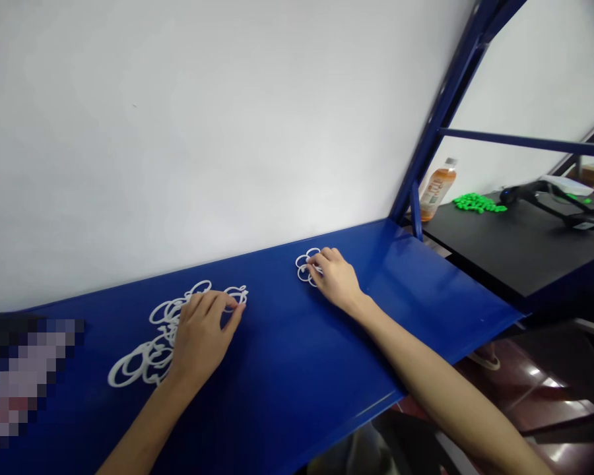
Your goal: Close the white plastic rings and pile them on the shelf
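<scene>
Left hand [202, 336] has fingertips down on the large pile of white rings [158, 353], right hand [334, 280] partly covers a small ring cluster [303, 270] further along the blue metal shelf [287, 343]; cannot tell if either is pinching or just touching

Two hands are counted from the middle of the view: one left hand [200, 340] near 8 o'clock and one right hand [335, 280] near 4 o'clock. One blue metal shelf [400, 297] is seen. Two groups of white rings lie on it. The large heap of rings [151, 349] near 8 o'clock is too tangled for an exact number to be given. In the small group of rings [304, 267] near 5 o'clock, at least four can be counted. Near 3 o'clock, one plastic bottle [438, 190], one pile of small green pieces [478, 203] and one black table [505, 257] are seen.
</scene>
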{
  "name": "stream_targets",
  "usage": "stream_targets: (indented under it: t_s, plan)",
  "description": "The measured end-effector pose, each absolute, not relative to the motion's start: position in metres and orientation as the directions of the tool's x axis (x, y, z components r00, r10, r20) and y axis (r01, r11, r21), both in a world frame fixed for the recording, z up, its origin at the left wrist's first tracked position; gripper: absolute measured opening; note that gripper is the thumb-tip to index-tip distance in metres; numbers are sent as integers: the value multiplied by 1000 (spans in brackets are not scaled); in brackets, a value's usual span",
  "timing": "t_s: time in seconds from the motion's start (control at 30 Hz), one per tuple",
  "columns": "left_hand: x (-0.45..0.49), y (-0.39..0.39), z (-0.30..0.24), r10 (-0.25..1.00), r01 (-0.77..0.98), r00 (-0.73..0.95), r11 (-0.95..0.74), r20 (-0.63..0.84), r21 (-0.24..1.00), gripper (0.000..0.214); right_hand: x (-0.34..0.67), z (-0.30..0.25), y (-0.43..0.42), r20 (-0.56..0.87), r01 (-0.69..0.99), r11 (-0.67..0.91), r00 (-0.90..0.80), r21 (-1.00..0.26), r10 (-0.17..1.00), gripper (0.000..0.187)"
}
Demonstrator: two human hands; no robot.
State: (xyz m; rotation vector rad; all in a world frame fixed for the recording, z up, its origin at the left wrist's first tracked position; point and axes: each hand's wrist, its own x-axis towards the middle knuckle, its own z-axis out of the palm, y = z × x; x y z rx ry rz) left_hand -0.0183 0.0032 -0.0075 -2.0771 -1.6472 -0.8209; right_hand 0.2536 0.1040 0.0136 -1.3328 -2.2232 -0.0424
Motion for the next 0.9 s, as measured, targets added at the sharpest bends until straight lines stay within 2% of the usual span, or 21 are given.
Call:
stream_targets:
  t_s: [0.17,0.37,0.5,0.67,0.83,0.9]
  plan:
    - [-10,0,-5,698,927,223,-368,681,74,13,234,7,82,440,575,716,-565,-396,698,18]
    - [2,-5,-3,652,845,362,-531,666,60,7,223,6,64,399,315,783,-723,-536,564,40]
    - [6,-6,-7,657,812,413,-579,630,72,8,224,7,64,379,277,802,-769,-528,515,25]
    - [7,-7,-11,684,831,377,-547,624,98,8,224,5,64,371,281,815,-782,-507,501,20]
    - [5,-5,-19,728,867,332,-486,600,110,35,225,7,62,362,286,823,-793,-491,491,21]
    - [3,-4,-22,743,867,342,-486,575,111,40,226,9,61,368,282,833,-796,-476,480,20]
